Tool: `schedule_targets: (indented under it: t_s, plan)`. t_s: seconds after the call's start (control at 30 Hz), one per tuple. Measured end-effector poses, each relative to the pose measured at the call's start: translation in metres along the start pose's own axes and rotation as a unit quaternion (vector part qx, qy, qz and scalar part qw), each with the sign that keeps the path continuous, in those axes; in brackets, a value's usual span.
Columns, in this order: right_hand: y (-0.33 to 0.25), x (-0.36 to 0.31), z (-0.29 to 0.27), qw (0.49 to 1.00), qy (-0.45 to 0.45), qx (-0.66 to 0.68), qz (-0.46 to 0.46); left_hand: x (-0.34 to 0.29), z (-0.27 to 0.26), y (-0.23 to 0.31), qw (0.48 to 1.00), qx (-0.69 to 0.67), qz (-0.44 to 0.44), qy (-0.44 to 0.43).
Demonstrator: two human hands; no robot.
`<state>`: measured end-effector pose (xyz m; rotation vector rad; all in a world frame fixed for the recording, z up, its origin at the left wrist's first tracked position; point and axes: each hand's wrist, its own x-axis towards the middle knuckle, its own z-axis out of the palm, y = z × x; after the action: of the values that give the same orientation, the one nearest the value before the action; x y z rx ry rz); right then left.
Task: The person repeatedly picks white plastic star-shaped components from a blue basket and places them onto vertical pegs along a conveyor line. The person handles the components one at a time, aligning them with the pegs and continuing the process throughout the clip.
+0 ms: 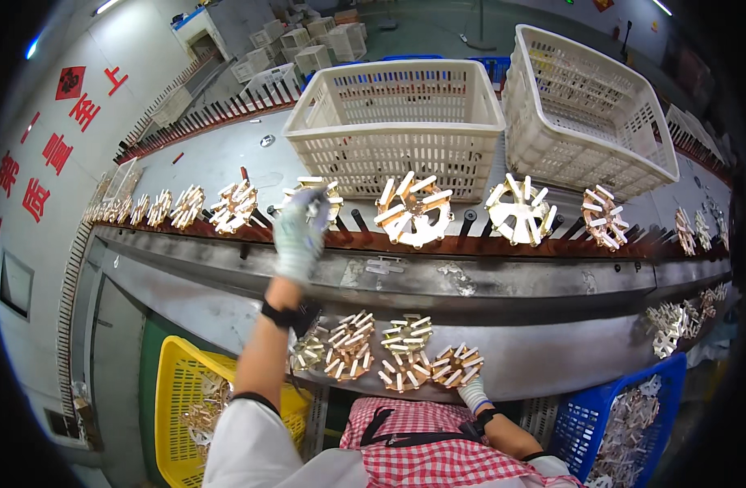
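A long metal bench [552, 346] crosses the view, with two white crates [393, 146] standing at its back. Below its near edge sit a yellow basket [171, 398] on the left and a blue basket [568, 423] on the right, both holding metal pieces. The gloved left hand [300, 232] reaches out, overlapping a barred disc [334, 198] in the row along the bench's rail; it is blurred, so I cannot tell whether the fingers pinch it. The gloved right hand [475, 395] is at the near edge of another disc [458, 366], beside a cluster on the lower ledge; its fingertips are hidden, their grip unclear. Dark pegs [468, 222] stand between the row's discs.
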<state>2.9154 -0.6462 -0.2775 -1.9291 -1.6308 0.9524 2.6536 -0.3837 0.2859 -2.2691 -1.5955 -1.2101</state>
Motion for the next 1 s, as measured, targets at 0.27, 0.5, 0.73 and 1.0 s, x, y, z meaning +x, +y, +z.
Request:
schedule_targets:
  t_s: [0.27, 0.5, 0.73, 1.0]
  plan:
    - [-0.059, 0.01, -0.077, 0.308, -0.198, 0.924, 0.106, 0.079, -0.021, -0.138, 0.911, 0.263, -0.094, -0.304]
    - [-0.078, -0.031, -0.206, 0.311, 0.084, 0.947, -0.006, 0.069, -0.001, -0.233, 0.865, 0.393, 0.027, -0.312]
    - [-0.03, 0.024, -0.354, 0.856, 0.486, -0.158, 0.079, 0.082, -0.008, -0.285, 0.856, 0.374, -0.202, -0.294]
    - [0.01, 0.205, -0.495, 0.774, 0.587, -0.232, -0.048, 0.021, -0.032, -0.16, 0.965, 0.234, 0.091, 0.075]
